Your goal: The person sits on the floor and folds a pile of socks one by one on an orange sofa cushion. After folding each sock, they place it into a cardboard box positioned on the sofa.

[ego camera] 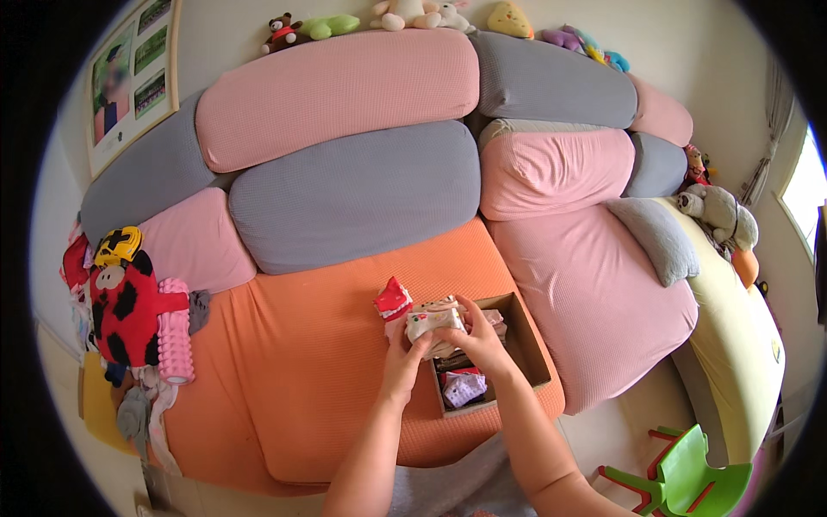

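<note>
Both hands hold a small bundle of folded white cloth [434,321] with a colourful print. My left hand [406,362] grips its left side, and my right hand [479,339] has its right side between thumb and fingers. Beneath and to the right of the bundle, a cardboard box [533,339] rests on the orange sofa seat. Inside it, at the near left, lies a folded white-and-purple patterned cloth [464,388]. A pinkish folded cloth [496,323] shows beside my right fingers. Just beyond my left hand is a folded red cloth [392,297] with white trim. My hands hide part of the box.
Around the orange sofa seat [323,362] stand pink and grey cushions [362,194]. A red-and-black plush toy [126,310] and a pink foam roller [174,336] lie at the left. A green child's chair [701,475] stands on the floor at lower right.
</note>
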